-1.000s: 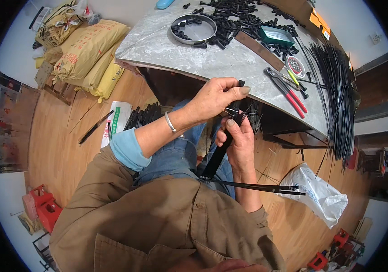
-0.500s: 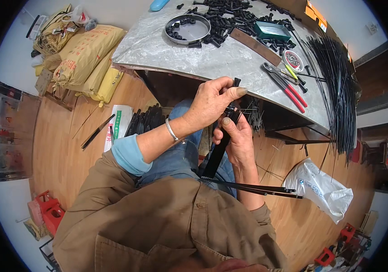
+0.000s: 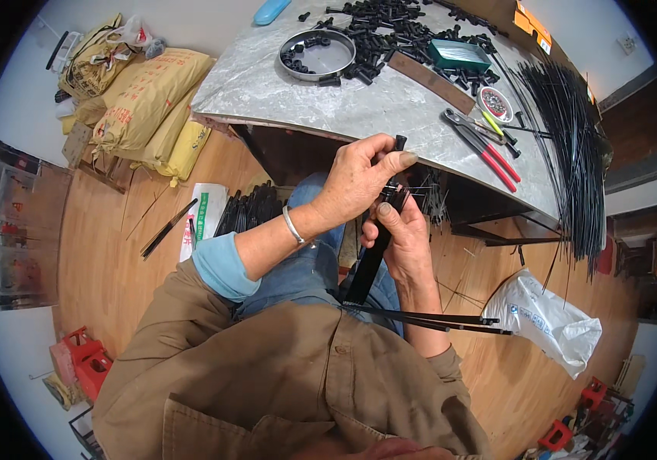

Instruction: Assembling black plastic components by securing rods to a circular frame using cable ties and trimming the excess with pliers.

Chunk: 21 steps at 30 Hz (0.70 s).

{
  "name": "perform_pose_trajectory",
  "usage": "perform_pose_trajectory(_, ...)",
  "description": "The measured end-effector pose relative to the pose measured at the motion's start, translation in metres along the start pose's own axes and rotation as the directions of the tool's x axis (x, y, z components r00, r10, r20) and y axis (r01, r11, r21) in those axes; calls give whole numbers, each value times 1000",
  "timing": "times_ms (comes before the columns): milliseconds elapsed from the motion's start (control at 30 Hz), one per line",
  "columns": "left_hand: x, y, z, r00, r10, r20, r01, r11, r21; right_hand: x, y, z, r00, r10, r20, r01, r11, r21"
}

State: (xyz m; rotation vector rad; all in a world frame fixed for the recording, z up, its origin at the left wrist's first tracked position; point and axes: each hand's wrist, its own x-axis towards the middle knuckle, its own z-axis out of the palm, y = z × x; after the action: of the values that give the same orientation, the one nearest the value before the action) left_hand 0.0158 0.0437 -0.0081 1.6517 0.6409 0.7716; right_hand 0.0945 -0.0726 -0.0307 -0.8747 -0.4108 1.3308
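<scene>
My left hand (image 3: 355, 178), a silver bangle on its wrist, is closed with thumb and fingers pinching a small black plastic fitting (image 3: 400, 142) with a flared end. Just below it, my right hand (image 3: 405, 239) is closed round the upper part of a broad black strip (image 3: 365, 274) that slants down to my lap. Thin dark ends stick out between the two hands; how they join the fitting is hidden by my fingers. Across my lap lie several long black rods (image 3: 428, 317), pointing right, under which my right forearm passes.
The grey table (image 3: 244, 92) ahead bears a heap of black fittings (image 3: 374, 34), a round metal tray (image 3: 317, 75), a brown bar (image 3: 432, 83), red-handled pliers (image 3: 489, 157) and a bundle of thin black rods (image 3: 574, 153). Yellow sacks (image 3: 152, 100) stand left; a white bag (image 3: 539, 318) lies right.
Both hands keep their grip at almost the same spot. My left hand's fingers have shifted very slightly; the whole view has moved a little.
</scene>
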Motion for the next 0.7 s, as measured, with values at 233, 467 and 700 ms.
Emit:
perform_pose_trajectory(233,-1,6,-3,993,-99,64,102,993,-51,-1,-2,0,1000,4,27,-5,999,35)
perform_pose_trajectory(467,1,9,-3,988,-124,97,135,983,-124,0,0,0,999,-7,41,5,999,53)
perform_pose_trajectory(700,-2,9,-19,986,-62,154,73,995,-66,-1,4,-3,998,-45,-41,46,998,39)
